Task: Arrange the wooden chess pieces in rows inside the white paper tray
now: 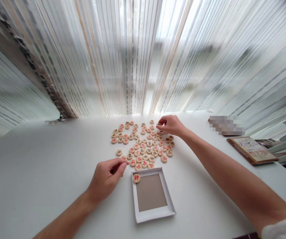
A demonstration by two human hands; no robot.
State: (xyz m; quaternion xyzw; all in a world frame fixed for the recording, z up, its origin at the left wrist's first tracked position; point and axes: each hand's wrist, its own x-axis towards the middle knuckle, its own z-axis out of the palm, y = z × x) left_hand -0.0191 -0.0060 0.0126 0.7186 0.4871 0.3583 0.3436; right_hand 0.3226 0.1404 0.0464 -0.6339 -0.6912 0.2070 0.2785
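Many round wooden Chinese chess pieces (143,151), marked in red or black characters, lie in a loose spread on the white table (58,179). At the far right edge of the spread, my right hand (171,125) pinches a chess piece (159,124) mostly covered by the fingers. My left hand (108,179) is closed at the near left edge, thumb and index together, beside a red-marked piece (124,158); whatever is between the fingertips is hidden. Close in front of me is a shallow white box tray (155,214) with a single red-marked piece (136,178) in its far left corner.
On the right side of the table lie a book-like flat box (251,151) with a picture on it and a blurred-out item (226,125) behind. A striped string curtain (138,59) hangs along the far edge. Part of a dark red object (246,236) shows at the bottom edge.
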